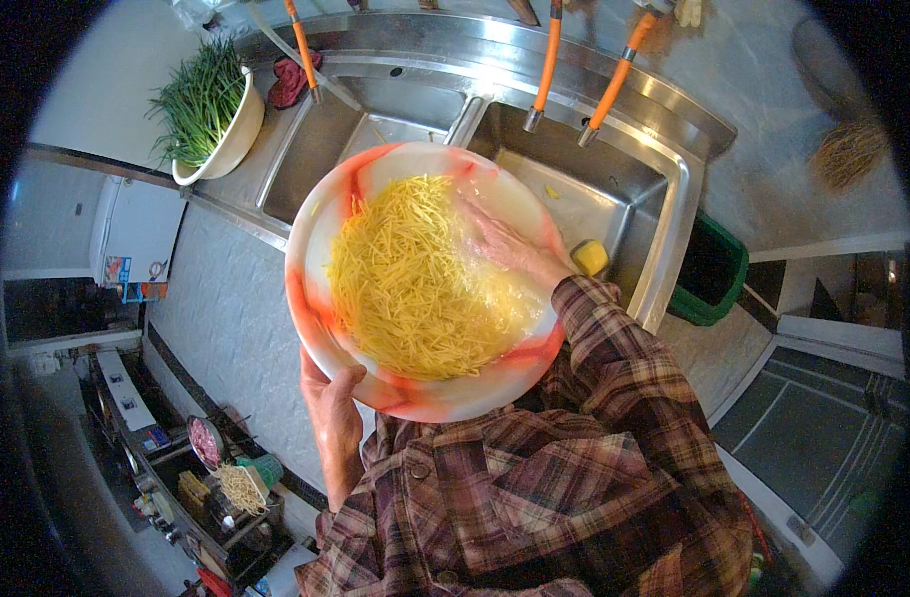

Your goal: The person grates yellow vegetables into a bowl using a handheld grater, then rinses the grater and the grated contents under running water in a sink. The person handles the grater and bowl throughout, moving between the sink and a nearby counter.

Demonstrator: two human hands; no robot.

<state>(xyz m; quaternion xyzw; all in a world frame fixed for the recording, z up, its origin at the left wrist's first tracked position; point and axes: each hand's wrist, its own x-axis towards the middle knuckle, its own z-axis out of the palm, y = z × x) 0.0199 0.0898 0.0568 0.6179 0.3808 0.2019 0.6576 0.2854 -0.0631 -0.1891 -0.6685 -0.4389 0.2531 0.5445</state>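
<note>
A large white basin with red-orange marbling (313, 298) is tilted in front of me over the near edge of the sinks. Thin pale-yellow shreds, perhaps cut potato, (410, 291) lie in it with cloudy water along their right side. My left hand (339, 410) grips the basin's lower left rim, thumb on top. Inside the basin, my right hand (499, 242) dips its fingers into the water at the right edge of the shreds; splashing blurs the fingertips. The hand appears to hold nothing.
Behind the basin is a double stainless-steel sink (667, 216), with a yellow sponge or block (590, 257) in its right bowl. Orange hoses (550, 67) hang above. Green stalks fill a white tub (234, 142) at left. A green bin (731, 276) stands right; a cart (201, 463) stands lower left.
</note>
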